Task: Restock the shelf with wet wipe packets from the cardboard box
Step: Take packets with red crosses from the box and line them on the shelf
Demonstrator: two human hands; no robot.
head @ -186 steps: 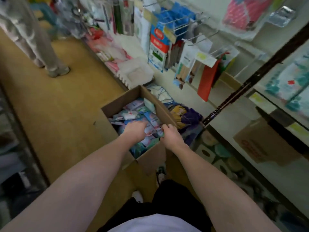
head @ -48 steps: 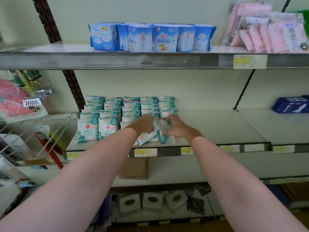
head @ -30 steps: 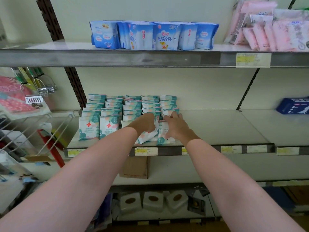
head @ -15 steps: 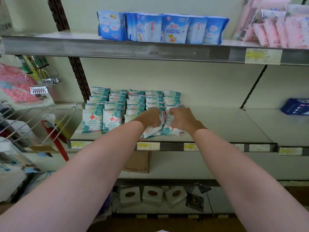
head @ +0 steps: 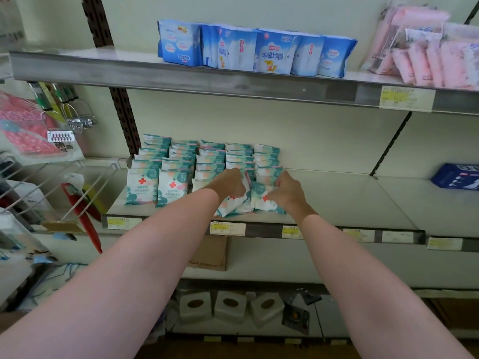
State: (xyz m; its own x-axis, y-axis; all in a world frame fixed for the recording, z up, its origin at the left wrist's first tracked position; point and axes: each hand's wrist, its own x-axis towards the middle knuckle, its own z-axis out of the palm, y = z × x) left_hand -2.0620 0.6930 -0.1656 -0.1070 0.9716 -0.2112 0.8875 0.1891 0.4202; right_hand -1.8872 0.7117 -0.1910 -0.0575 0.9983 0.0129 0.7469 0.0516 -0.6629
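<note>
Working at the front of the middle shelf, both hands were down among a loose clutch of wet wipe packets. The left hand had its fingers curled over the top of a few tilted packets, and the right hand pinched another packet by its upper edge, thumb toward the camera. These loose ones leaned against each other right at the shelf lip, just in front of the tidy rows of packets that stood upright and ran back toward the wall.

By the look of them, these were soft film pouches, light and a little squashy, with a glossy skin that would likely slide against its neighbours. A hard squeeze would probably just buckle them, so they looked forgiving rather than fragile. The crimped top seam or the two flat faces seemed the best place to hold, fingers on one face and thumb on the other. Stood on their narrow bottom edge they would tip easily, so they looked to need a neighbour to lean on.

The cardboard box was out of view.
</note>
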